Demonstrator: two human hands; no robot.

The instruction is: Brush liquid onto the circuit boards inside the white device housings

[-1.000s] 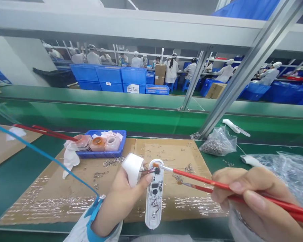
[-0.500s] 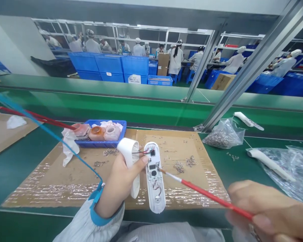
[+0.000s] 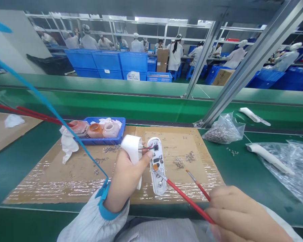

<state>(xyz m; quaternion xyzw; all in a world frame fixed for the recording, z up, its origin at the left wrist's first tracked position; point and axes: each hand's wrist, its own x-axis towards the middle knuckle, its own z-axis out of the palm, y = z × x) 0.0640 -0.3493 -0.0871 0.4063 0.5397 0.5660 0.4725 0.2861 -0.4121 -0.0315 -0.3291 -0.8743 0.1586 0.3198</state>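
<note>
My left hand (image 3: 130, 171) is closed around a white plastic housing (image 3: 132, 148). Its thumb also pins the white housing half with a circuit board (image 3: 156, 181), joined to the first part by thin wires (image 3: 149, 147). My right hand (image 3: 242, 215) grips two red-handled brushes. The wide bristles of one paintbrush (image 3: 184, 196) touch the board around its middle. A second, thinner paintbrush (image 3: 199, 186) sticks out of the same hand, its tip in the air to the right of the board. A blue strap with a cord (image 3: 108, 208) circles my left wrist.
Cardboard (image 3: 73, 185) covers the bench, with small metal parts (image 3: 178, 162) scattered in piles. A blue tray (image 3: 103, 140) holds several jars at the back left. On the right lie a bag of metal parts (image 3: 221, 129) and a white housing (image 3: 270, 158) on plastic. A metal post (image 3: 247, 64) slants across the right.
My right hand has moved left and toward the board. The wide brush is now on the board, and the thinner one has left it. The board piece has shifted slightly up and right.
</note>
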